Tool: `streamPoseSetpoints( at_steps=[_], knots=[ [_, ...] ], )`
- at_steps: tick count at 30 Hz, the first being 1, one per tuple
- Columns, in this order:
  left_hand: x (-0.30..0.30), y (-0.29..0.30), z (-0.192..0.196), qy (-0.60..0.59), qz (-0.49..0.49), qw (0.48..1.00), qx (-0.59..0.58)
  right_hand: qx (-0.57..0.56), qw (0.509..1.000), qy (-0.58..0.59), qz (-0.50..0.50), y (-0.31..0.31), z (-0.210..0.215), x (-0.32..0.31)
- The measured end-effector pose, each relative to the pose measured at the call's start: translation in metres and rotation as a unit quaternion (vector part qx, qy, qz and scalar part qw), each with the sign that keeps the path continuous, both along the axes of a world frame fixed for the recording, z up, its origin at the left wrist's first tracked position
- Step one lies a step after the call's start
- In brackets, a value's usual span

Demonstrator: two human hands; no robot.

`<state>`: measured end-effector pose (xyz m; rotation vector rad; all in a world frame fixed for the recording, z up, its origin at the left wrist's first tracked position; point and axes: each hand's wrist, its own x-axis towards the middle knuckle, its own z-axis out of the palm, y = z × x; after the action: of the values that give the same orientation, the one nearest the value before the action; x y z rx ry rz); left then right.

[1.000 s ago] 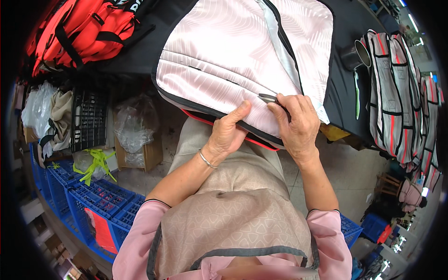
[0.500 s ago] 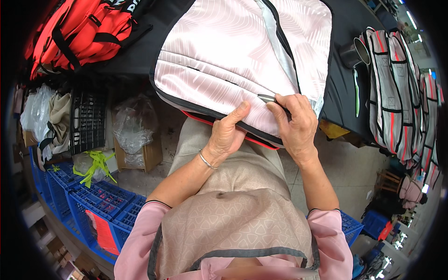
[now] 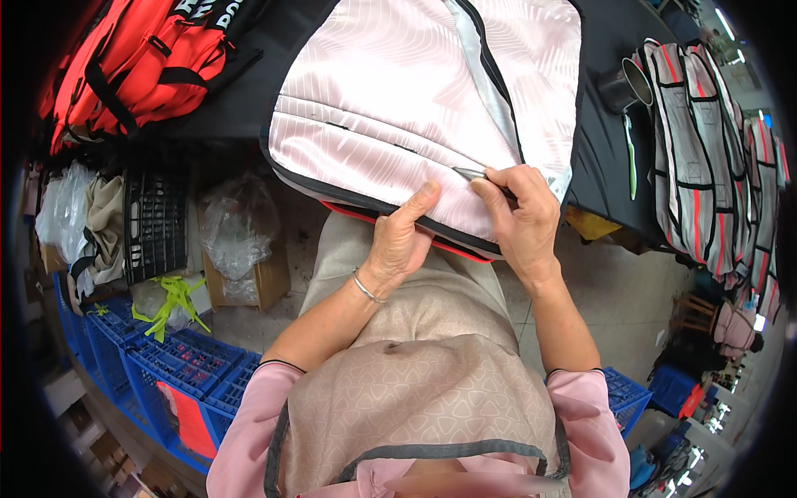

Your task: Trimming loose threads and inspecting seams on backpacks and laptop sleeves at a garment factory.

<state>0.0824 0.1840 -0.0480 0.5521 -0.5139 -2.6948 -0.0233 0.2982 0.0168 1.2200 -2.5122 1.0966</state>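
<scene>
A pale pink patterned bag (image 3: pixel 365 75), edged in black binding, lies at the table's near edge and reaches over my lap. A dark zipper (image 3: pixel 496 79) runs down its right part, with a pale grey strip beside it. My left hand (image 3: pixel 400 236) grips the near edge, thumb on top and fingers hidden underneath. In my right hand (image 3: pixel 525 212) is a pair of small metal thread snips (image 3: pixel 470 173), pinched between thumb and fingers. Their pointed tips lie against a seam in the pink fabric; the rest is covered by my hand.
Red bags (image 3: pixel 158 75) are piled at the far left of the black table (image 3: pixel 602 178). On the right are a metal cup (image 3: pixel 624 87), a green-and-white tool (image 3: pixel 631 158) and grey bags (image 3: pixel 693 158). Blue crates (image 3: pixel 178 357) and a black basket (image 3: pixel 156 224) stand at the lower left.
The bag and both hands have shifted slightly left in the picture. The snips stay in my right hand at the seam, and the left hand keeps its hold.
</scene>
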Motion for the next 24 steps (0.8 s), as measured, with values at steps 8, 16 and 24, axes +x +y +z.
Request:
streamPoseSetpoints(
  at_steps=[8, 16, 24],
  knots=[
    [0.001, 0.001, -0.008, 0.024, -0.012, 1.000, 0.001, -0.063, 0.982, -0.176, -0.009, -0.012, 0.004, 0.001],
    [0.001, -0.024, -0.005, -0.022, 0.059, 0.996, -0.058, 0.083, 0.989, -0.098, -0.067, -0.017, -0.005, -0.030],
    [0.000, 0.040, -0.006, -0.062, 0.006, 0.995, -0.075, 0.022, 0.988, -0.124, -0.089, -0.023, -0.030, -0.030]
  ],
)
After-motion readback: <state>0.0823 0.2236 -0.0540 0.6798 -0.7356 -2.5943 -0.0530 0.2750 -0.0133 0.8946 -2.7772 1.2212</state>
